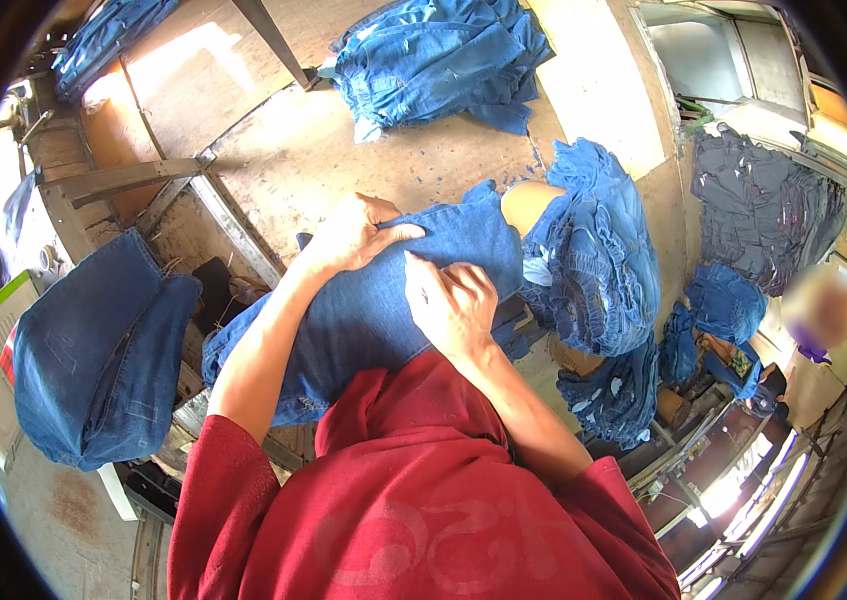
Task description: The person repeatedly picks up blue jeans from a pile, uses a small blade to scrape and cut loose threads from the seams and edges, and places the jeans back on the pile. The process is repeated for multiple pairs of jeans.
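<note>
A pair of blue jeans (pixel 358 315) lies spread across the work surface in front of me, and its near part reaches up to my red shirt. At its far edge my left hand (pixel 363 235) grips the cloth, thumb stretched on top and fingers bent over the edge. My right hand (pixel 455 305) rests on the same denim a little nearer and to the right. Its fingers are curled in with thumb and forefinger close together; what they hold, if anything, is too small to make out.
Stacked jeans (pixel 598 250) stand to the right, beside a tan rounded piece (pixel 530 207). A larger denim pile (pixel 438 65) lies at the far side. Folded jeans (pixel 103 350) hang at left, near a metal frame (pixel 233 225). Dark garments (pixel 763 205) and another person (pixel 820 310) are far right.
</note>
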Motion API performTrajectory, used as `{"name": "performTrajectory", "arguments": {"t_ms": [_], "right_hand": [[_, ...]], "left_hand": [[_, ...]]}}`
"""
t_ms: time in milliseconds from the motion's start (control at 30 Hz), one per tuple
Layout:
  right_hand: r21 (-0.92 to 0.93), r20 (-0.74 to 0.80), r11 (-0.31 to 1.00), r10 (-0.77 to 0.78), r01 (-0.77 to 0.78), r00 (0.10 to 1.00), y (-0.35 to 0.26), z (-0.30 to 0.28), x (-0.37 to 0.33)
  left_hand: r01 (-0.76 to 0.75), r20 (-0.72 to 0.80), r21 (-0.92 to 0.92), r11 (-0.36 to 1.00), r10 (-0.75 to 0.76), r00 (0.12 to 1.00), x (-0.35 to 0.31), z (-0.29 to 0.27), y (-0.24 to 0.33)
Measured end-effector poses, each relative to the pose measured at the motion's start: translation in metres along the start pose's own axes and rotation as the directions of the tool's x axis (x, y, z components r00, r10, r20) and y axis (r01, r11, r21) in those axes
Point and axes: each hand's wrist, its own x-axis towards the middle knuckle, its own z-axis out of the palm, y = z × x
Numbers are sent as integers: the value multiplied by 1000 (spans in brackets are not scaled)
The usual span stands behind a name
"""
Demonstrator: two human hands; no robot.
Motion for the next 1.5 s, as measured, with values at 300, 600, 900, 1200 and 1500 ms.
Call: {"name": "performTrajectory", "arguments": {"t_ms": [300, 600, 900, 1200, 1500], "right_hand": [[-8, 124, 999, 54, -54, 991, -10, -42, -44], [24, 55, 999, 43, -44, 998, 8, -3, -11], [-4, 136, 1000, 24, -24, 990, 5, -10, -23], [99, 73, 986, 128, -135, 989, 4, -17, -27], [15, 89, 1000, 17, -18, 996, 8, -5, -12]], "left_hand": [[3, -8, 35, 999, -3, 1000, 0, 0, 3], [-24, -39, 92, 995, 28, 999, 1, 4, -2], [-5, -34, 37, 999, 6, 999, 0, 7, -3], [-25, -57, -1, 1000, 25, 998, 1, 5, 0], [-34, -86, 60, 998, 39, 996, 0, 6, 1]]}}
